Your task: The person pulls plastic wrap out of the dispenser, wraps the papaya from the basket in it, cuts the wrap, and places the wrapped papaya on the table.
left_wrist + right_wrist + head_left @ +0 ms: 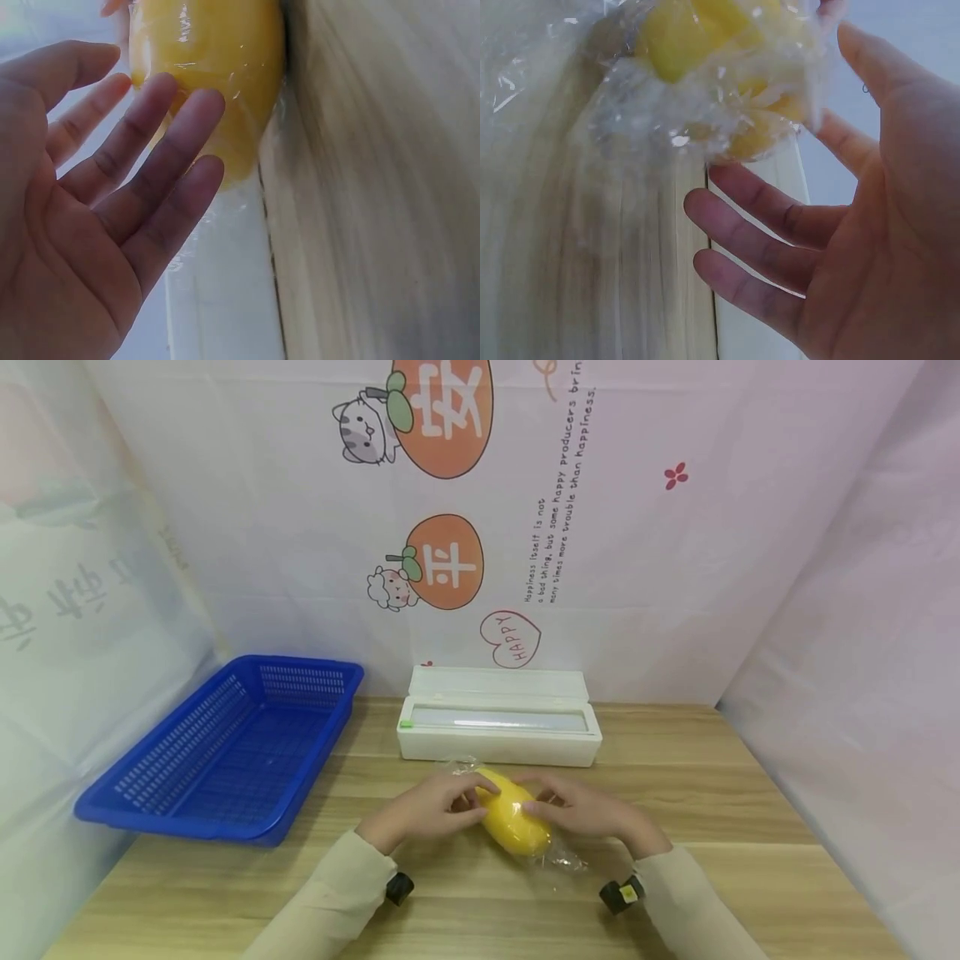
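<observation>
A smooth, long, rounded yellow fruit-like thing [517, 828], its exact kind unclear, lies slanted between my two hands in crinkled clear plastic film [562, 858]. My left hand [429, 810] is at its left side, index finger and thumb against or very near the surface. On the other side, my right hand [588, 807] has its thumb and index finger at the wrapped surface. In the left wrist view the fingers [169, 161] are spread and only slightly bent. The right wrist view has loose film [652, 112] bunched at one end, with relaxed lower fingers beside it.
Just behind the hands stands a long white box [498, 749], lid raised, with a roll [498, 720] of film inside. A blue basket [318, 768] sits at the left on the wooden table [720, 793]. Printed white sheeting [637, 568] surrounds the back and sides.
</observation>
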The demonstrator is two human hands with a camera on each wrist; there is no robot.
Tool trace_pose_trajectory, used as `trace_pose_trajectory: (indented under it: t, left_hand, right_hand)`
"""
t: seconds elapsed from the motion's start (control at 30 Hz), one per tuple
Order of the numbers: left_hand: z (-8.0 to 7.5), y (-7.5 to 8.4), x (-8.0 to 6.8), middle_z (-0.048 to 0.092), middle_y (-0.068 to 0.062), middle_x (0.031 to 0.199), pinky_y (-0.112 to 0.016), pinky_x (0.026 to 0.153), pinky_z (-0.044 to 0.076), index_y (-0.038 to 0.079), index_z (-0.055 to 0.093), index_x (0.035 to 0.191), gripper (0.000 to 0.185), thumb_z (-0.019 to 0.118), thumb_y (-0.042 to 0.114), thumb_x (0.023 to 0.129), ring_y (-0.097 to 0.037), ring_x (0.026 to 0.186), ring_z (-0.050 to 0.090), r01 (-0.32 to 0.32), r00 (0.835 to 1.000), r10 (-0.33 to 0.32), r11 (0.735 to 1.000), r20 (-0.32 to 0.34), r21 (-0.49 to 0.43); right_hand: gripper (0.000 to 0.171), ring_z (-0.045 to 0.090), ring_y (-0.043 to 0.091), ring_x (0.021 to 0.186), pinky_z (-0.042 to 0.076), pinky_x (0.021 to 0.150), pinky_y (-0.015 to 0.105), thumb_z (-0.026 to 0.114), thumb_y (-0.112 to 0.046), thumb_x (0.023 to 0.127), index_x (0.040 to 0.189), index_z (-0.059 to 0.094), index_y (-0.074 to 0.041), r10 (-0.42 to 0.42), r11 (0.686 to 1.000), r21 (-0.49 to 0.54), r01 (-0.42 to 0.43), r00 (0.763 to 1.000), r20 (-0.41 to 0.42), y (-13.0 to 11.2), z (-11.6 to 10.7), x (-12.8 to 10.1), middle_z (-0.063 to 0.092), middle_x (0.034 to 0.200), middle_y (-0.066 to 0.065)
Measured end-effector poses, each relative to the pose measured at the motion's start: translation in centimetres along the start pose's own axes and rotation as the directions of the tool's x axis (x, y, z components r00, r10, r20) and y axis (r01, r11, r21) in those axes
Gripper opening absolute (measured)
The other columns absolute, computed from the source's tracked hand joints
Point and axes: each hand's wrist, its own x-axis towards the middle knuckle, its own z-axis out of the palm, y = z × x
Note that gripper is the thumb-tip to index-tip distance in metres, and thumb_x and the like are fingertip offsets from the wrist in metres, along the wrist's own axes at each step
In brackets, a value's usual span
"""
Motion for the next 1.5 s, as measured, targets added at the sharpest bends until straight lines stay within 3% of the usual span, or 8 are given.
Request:
trace_pose_trajectory:
  t: [0.37,0.67,0.8,0.97,1.13,1.27,1.37,1.5]
  left_hand:
    - [0.4,-0.5,0.2,0.063,0.004,0.115,-0.026,0.089,0.052,0.021,0.056,0.134,0.035,0.061,0.032,0.102,-0.01,0.101,0.061,-0.039,0.999,0.038,0.997,-0.016,-0.065]
    - [0.7,-0.7,0.1,0.056,0.002,0.133,-0.031,0.093,0.052,0.021,0.055,0.136,0.037,0.063,0.026,0.101,-0.015,0.114,0.06,-0.053,0.998,0.05,0.993,-0.03,-0.105]
    - [0.9,-0.7,0.2,0.057,0.002,0.127,-0.031,0.092,0.053,0.019,0.055,0.136,0.042,0.069,0.022,0.096,-0.016,0.11,0.061,-0.06,0.997,0.057,0.997,-0.046,-0.053]
    - [1.3,-0.6,0.3,0.057,0.003,0.108,-0.022,0.083,0.051,0.015,0.055,0.12,0.047,0.082,0.018,0.083,-0.013,0.095,0.057,-0.097,0.992,0.104,0.99,-0.072,0.099]
    - [2.0,0.5,0.2,0.051,0.009,0.098,-0.017,0.078,0.047,0.021,0.052,0.104,0.046,0.088,0.022,0.075,-0.006,0.087,0.051,-0.16,0.984,0.175,0.942,-0.025,0.295]
    - [3.0,1.3,0.1,0.046,0.011,0.093,-0.017,0.074,0.043,0.021,0.049,0.098,0.045,0.087,0.021,0.072,-0.005,0.081,0.046,-0.254,0.958,0.288,0.834,0.007,0.489]
    - [3.5,1.5,0.4,0.044,0.01,0.092,-0.017,0.073,0.041,0.02,0.049,0.098,0.048,0.089,0.02,0.07,-0.006,0.08,0.043,-0.311,0.929,0.369,0.762,0.015,0.568]
    - [3.9,1.7,0.6,0.047,0.01,0.094,-0.018,0.075,0.043,0.021,0.052,0.101,0.049,0.09,0.03,0.073,-0.006,0.081,0.046,-0.349,0.905,0.425,0.734,0.008,0.582]
  right_hand:
    - [0.041,0.061,0.027,0.108,0.054,0.087,0.043,0.056,-0.04,0.103,0.137,0.048,-0.019,-0.034,0.999,0.021,0.036,0.994,-0.103,-0.2,0.6,0.0,0.06,0.125,0.011]
    - [0.051,0.061,0.021,0.104,0.054,0.08,0.041,0.052,-0.044,0.104,0.152,0.04,-0.031,-0.054,0.996,-0.072,0.048,0.996,-0.072,-0.5,1.0,-0.1,0.06,0.129,0.007]
    - [0.05,0.06,0.024,0.108,0.053,0.082,0.045,0.051,-0.045,0.104,0.152,0.042,-0.033,-0.03,0.997,-0.073,0.024,0.997,-0.073,-0.5,1.0,0.0,0.058,0.135,0.007]
    - [0.05,0.058,0.025,0.111,0.053,0.083,0.046,0.05,-0.046,0.104,0.152,0.042,-0.032,-0.014,0.999,-0.052,0.011,0.997,-0.07,-0.6,0.8,0.1,0.052,0.144,0.007]
    - [0.051,0.058,0.025,0.109,0.052,0.082,0.046,0.049,-0.048,0.104,0.152,0.042,-0.031,0.007,0.998,-0.064,-0.012,0.997,-0.081,-0.8,0.7,0.3,0.05,0.147,0.009]
    - [0.051,0.058,0.023,0.109,0.052,0.082,0.046,0.049,-0.05,0.103,0.151,0.043,-0.033,0.028,0.996,-0.084,-0.036,0.995,-0.096,-0.8,0.8,0.3,0.052,0.145,0.008]
    - [0.051,0.059,0.023,0.107,0.052,0.081,0.047,0.049,-0.05,0.103,0.151,0.043,-0.033,0.041,0.995,-0.086,-0.05,0.994,-0.098,-0.9,0.8,0.3,0.057,0.139,0.008]
    - [0.051,0.06,0.023,0.105,0.052,0.079,0.047,0.049,-0.049,0.104,0.151,0.043,-0.032,0.056,0.995,-0.079,-0.064,0.994,-0.098,-1.0,0.8,0.3,0.06,0.13,0.008]
